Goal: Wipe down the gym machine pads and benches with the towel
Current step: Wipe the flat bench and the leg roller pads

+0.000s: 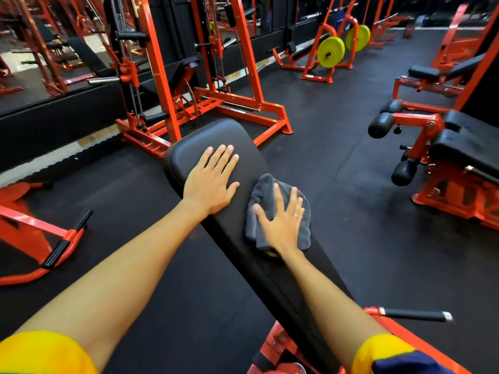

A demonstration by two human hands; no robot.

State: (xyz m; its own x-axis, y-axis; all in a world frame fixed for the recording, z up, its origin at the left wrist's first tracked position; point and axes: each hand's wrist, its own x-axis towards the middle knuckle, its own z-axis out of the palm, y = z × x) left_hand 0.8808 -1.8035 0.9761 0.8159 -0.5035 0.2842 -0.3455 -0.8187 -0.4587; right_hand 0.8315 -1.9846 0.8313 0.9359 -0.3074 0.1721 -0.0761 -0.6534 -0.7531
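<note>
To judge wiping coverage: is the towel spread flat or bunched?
Bunched: the towel lies in crumpled folds under the right hand on the bench.

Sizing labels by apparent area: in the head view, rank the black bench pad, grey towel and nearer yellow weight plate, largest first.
1. black bench pad
2. grey towel
3. nearer yellow weight plate (far away; true size unsure)

We see a black rubber floor [351, 238] under everything. An orange rack [159, 76] stands ahead, with a mirror [32, 49] on the wall to its left. Farther back hang two yellow-green weight plates [330, 52] [358, 37]. At lower left lies a curved orange frame [32, 222], and at lower right a black-sleeved bar [413, 315].
</note>
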